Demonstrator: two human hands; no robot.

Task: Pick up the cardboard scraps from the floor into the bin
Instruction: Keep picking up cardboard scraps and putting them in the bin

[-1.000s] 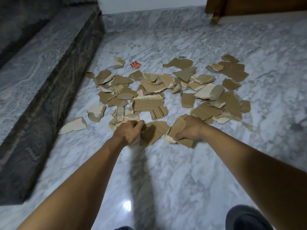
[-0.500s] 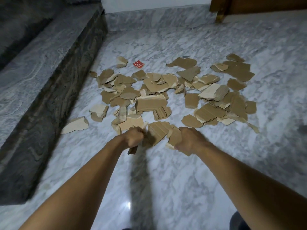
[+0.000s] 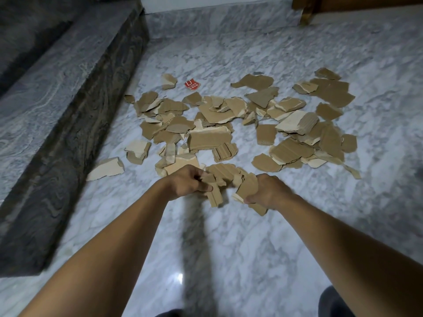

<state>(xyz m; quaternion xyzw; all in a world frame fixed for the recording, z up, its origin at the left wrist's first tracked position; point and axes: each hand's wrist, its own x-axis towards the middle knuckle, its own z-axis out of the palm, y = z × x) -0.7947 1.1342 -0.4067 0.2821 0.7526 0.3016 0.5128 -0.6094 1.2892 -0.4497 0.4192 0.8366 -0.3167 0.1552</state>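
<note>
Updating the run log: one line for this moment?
left hand: grips cardboard scraps | right hand: grips more scraps | pile: on floor | bin: unseen

Both hands, left hand [image 3: 186,183] and right hand [image 3: 266,191], grip cardboard scraps [image 3: 215,193] above the marble floor [image 3: 251,259]; more scraps [image 3: 210,138] lie scattered beyond.

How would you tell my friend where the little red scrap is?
Find the dark stone step along the left, then the pile of cardboard scraps on the floor beside it. At the pile's far edge, toward the left, lies the red scrap. It is the only red piece among brown ones.
</note>
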